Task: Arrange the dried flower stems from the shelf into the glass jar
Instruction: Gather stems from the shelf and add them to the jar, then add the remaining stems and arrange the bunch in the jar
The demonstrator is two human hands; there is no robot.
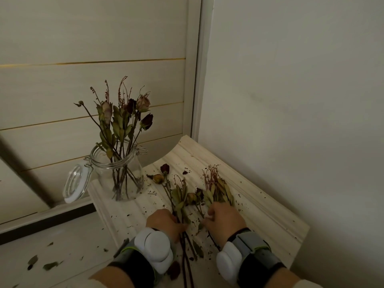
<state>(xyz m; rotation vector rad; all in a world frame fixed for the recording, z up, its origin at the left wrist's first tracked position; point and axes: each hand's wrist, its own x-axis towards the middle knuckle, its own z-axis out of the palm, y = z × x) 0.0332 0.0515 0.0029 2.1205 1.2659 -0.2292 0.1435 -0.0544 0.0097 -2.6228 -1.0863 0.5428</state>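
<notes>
the job looks roughly half done. the glass jar (pixel 122 179) stands upright at the left end of the wooden shelf (pixel 259 204), its hinged lid (pixel 74 183) swung open and hanging down beside it. a good handful of jarred stems (pixel 122 121) already stand in it — pale and dark rose heads, leaves and a few thin reddish sprigs fanning out above the rim.

what is left lies flat on the shelf to the right of the jar: loose stems (pixel 178 194) with a dark bud and a yellowish one at their far end, and just beside them a leafy bunch (pixel 216 188) topped with reddish sprigs.

both hands are down on these. the left hand (pixel 164 223) has its fingers curled round the lower part of the loose stems, whose bare ends run back past the wrist. the right hand (pixel 225 220) has its fingers curled over the base of the leafy bunch, seemingly gripping it — the fingertips themselves are hidden.

dry flakes (pixel 145 181) are scattered over the shelf, so the stems will likely shed when lifted.
</notes>
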